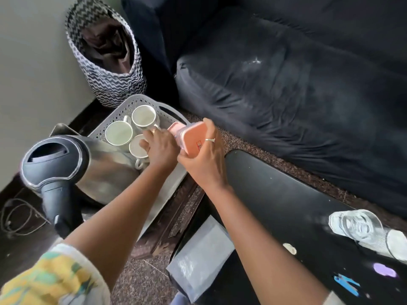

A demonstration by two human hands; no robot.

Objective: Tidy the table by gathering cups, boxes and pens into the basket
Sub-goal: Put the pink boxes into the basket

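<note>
Grey basket holds three cups; left hand grips one, right hand a box.

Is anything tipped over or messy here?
Yes. A clear glass lies tipped on its side on the black table, over at the right, instead of standing upright.

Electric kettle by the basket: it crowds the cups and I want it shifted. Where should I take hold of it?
Probably best to grip the black handle of the electric kettle, coming from the near side. The handle juts toward the person, while the steel body is round and smooth and sits close beside the basket.
</note>
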